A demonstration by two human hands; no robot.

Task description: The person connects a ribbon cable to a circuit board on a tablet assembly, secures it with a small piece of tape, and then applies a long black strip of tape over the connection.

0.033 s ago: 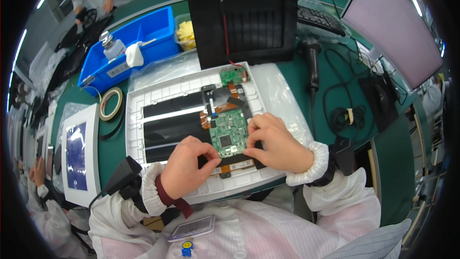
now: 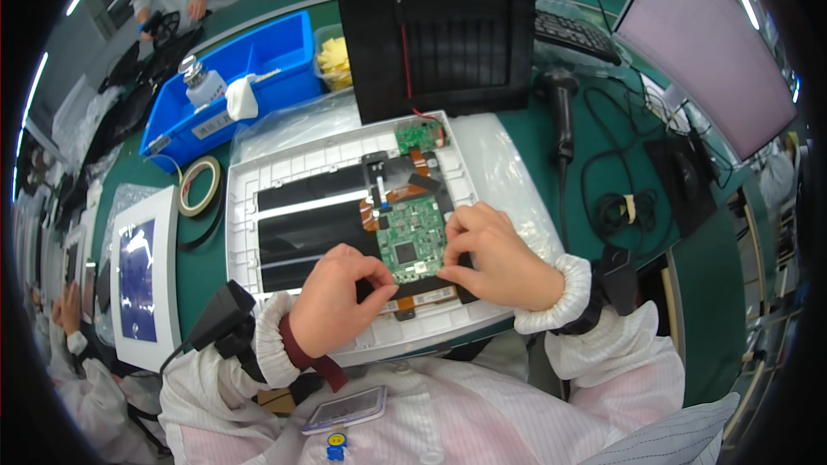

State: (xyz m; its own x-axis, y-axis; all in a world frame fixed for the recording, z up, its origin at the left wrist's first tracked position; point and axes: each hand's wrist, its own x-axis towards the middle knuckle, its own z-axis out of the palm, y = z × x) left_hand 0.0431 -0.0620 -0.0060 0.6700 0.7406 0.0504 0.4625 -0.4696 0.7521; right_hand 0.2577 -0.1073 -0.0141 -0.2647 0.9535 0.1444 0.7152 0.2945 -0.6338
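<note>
A green circuit board (image 2: 409, 238) with a dark square chip lies in the open back of a white panel housing (image 2: 244, 232). My left hand (image 2: 332, 297) is at its near left corner, thumb and forefinger closed in a pinch on the edge. At the right edge, my right hand (image 2: 495, 260) has its fingers bent and closed against the board; their tips are partly hidden. Orange flat cables (image 2: 370, 215) run beside the board, and an orange strip (image 2: 422, 299) lies just below it. A smaller green board (image 2: 418, 137) with red and black wires sits at the housing's far edge.
A black panel (image 2: 435, 34) stands behind the housing. To the left are a blue bin (image 2: 284, 43) with a bottle, a tape roll (image 2: 199, 187) and a white-framed panel (image 2: 142, 271). A scanner (image 2: 562, 112), coiled cable (image 2: 622, 213) and monitor (image 2: 706, 43) stand right. Other people work at the left.
My hands and the board have not visibly moved. Only the hands of the person at the far left have shifted slightly.
</note>
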